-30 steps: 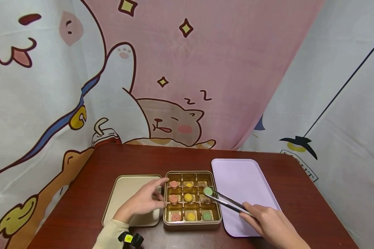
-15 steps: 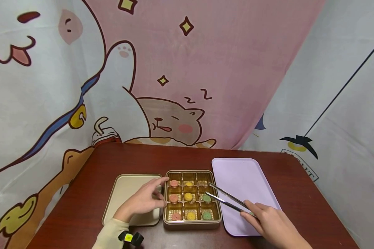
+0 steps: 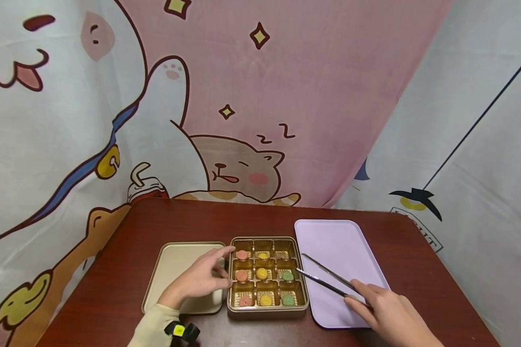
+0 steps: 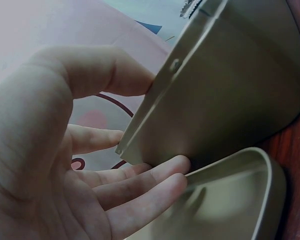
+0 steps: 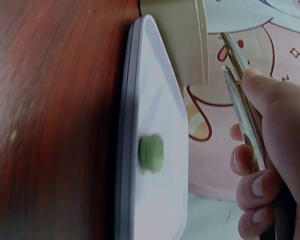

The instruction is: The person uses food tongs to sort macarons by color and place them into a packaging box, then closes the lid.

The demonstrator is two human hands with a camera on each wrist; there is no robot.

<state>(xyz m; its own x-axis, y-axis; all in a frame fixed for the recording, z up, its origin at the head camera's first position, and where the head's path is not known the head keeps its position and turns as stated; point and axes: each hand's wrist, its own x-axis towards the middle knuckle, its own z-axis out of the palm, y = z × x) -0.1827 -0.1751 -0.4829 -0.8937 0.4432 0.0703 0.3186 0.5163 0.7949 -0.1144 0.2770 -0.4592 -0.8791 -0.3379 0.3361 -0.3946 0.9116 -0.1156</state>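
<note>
A gold tin box (image 3: 267,315) with a grid of compartments stands in the middle of the table. Pink macarons (image 3: 241,275) fill its left column, yellow macarons (image 3: 262,273) the middle one. The right column has green macarons (image 3: 288,275) in its middle and near compartments; the far one is bare. My left hand (image 3: 199,277) touches the box's left side with thumb and fingertips, fingers loosely bent. My right hand (image 3: 388,311) holds metal tongs (image 3: 325,284), tips apart with nothing between them, over the tray's left edge. In the right wrist view a green macaron (image 5: 152,153) lies on the tray.
The lilac tray (image 3: 338,241) lies right of the box. The tin's lid (image 3: 178,265) is to its left, partly under my left hand. Behind the dark red table (image 3: 191,224) hangs a printed cloth (image 3: 312,96).
The tongs let go of a green macaron, which now sits in the right column's middle compartment. My right hand has then drawn the tongs back rightward. My left hand has stayed put.
</note>
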